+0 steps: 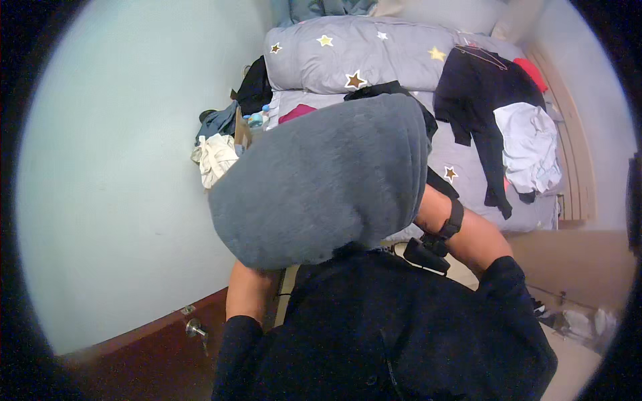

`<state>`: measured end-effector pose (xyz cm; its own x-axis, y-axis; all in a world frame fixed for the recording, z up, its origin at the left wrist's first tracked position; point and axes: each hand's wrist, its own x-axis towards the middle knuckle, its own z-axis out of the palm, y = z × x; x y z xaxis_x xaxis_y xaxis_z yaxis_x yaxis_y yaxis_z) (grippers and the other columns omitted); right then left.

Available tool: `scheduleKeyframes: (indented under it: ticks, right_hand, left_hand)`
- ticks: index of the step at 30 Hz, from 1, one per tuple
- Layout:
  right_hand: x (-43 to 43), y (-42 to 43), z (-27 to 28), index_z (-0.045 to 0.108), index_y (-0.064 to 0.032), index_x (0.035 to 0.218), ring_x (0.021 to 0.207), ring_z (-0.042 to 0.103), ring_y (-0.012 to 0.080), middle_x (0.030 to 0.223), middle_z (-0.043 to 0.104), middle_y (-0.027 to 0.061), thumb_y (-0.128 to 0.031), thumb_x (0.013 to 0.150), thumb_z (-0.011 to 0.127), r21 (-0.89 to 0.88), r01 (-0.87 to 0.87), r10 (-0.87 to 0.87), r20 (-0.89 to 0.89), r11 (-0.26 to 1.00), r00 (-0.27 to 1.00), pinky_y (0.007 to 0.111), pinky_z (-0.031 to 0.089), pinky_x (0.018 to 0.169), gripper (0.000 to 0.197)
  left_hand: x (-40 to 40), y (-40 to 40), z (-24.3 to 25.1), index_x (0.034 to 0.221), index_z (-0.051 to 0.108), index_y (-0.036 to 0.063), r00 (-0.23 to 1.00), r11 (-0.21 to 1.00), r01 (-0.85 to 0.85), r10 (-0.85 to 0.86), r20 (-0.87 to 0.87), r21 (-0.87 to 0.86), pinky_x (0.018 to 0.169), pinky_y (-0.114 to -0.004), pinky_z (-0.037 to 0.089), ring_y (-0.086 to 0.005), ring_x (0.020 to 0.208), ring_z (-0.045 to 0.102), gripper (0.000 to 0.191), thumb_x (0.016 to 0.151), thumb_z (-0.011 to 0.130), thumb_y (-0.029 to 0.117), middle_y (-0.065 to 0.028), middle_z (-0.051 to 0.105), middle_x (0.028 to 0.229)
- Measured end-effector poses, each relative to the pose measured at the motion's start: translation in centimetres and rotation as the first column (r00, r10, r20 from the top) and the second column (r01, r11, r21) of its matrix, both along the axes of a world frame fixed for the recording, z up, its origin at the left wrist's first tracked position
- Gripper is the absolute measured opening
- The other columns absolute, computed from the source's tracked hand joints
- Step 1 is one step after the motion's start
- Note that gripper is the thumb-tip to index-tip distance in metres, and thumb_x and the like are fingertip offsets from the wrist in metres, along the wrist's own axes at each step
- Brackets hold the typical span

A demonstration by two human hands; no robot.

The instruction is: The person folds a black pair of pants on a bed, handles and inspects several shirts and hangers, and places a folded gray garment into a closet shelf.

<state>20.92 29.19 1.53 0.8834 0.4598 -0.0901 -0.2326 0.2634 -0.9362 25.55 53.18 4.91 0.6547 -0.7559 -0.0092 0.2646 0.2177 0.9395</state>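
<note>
A thick, folded bundle of grey-blue plush fabric is held up in front of my chest, between both forearms. Its folded edges show along the right side. Both of my hands are hidden behind or under the bundle; only the forearms show, the right one with a black strap near the wrist. Past the bundle, a black garment lies on the bed, partly covered from view. On the right of the bed lie a black long-sleeved garment with a clothes hanger at its top and a crumpled white garment.
A rolled grey quilt with stars lies across the bed's far part. Magenta cloth, red cloth and a black bag are nearby. Cream cloth hangs at a cardboard box. A dark red door with a handle stands lower left.
</note>
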Motion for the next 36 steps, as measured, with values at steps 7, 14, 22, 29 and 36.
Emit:
scheduleKeyframes:
  ticks: [7, 14, 22, 29, 36]
  right_hand:
    - [0.1, -1.9, 2.8, 0.063, -0.0007, 0.127, 0.112, 0.063, 0.0228, 0.129, 0.065, 0.0129, -0.023, 0.098, 0.058, -0.002, 0.111, -0.111, 0.071, 0.994, 0.991, 0.035, 0.048, 0.100, 0.037]
    - [0.7, -4.2, 5.1, 0.063, -0.0007, 0.127, 0.113, 0.063, 0.0229, 0.128, 0.065, 0.0126, -0.022, 0.097, 0.059, -0.039, 0.196, -0.189, 0.138, 0.980, 0.972, 0.035, 0.048, 0.100, 0.036]
    - [1.7, -5.2, 6.8, 0.064, -0.0007, 0.126, 0.113, 0.062, 0.0230, 0.128, 0.066, 0.0124, -0.021, 0.096, 0.061, -0.044, 0.235, -0.221, 0.201, 0.971, 0.954, 0.035, 0.048, 0.100, 0.036]
    - [-0.4, -6.6, 6.9, 0.064, -0.0007, 0.126, 0.113, 0.062, 0.0231, 0.128, 0.066, 0.0122, -0.020, 0.095, 0.062, -0.085, 0.268, -0.245, 0.218, 0.960, 0.945, 0.035, 0.048, 0.100, 0.036]
    - [-7.6, -7.4, 5.6, 0.064, -0.0007, 0.126, 0.113, 0.062, 0.0232, 0.128, 0.066, 0.0119, -0.019, 0.095, 0.063, -0.205, 0.272, -0.236, 0.183, 0.940, 0.954, 0.036, 0.048, 0.100, 0.036]
  left_hand:
    - [-2.1, -1.1, 1.3, 0.140, 0.052, -0.0025, 1.000, 1.000, -0.014, 0.014, -0.028, -0.011, 0.099, -0.031, 0.047, -0.0167, 0.115, 0.060, 0.052, 0.098, 0.065, 0.024, -0.0100, 0.064, 0.127]
    - [-2.5, -2.0, 1.6, 0.141, 0.052, -0.0025, 0.999, 1.000, -0.017, 0.016, -0.037, -0.025, 0.100, -0.031, 0.047, -0.0170, 0.116, 0.059, 0.052, 0.098, 0.065, 0.025, -0.0100, 0.063, 0.129]
    - [-2.2, -2.3, 2.9, 0.141, 0.051, -0.0025, 0.999, 0.999, -0.044, 0.044, -0.006, -0.020, 0.101, -0.031, 0.047, -0.0174, 0.118, 0.059, 0.053, 0.098, 0.065, 0.025, -0.0099, 0.062, 0.131]
    - [-1.0, -3.9, 3.1, 0.142, 0.050, -0.0026, 0.999, 0.999, 0.042, -0.041, -0.024, 0.007, 0.101, -0.031, 0.046, -0.0177, 0.119, 0.058, 0.054, 0.098, 0.065, 0.026, -0.0099, 0.061, 0.133]
    - [0.2, -8.0, 1.0, 0.142, 0.049, -0.0026, 0.937, 0.935, 0.341, -0.329, -0.114, 0.103, 0.102, -0.031, 0.046, -0.0180, 0.120, 0.058, 0.055, 0.098, 0.065, 0.026, -0.0099, 0.060, 0.134]
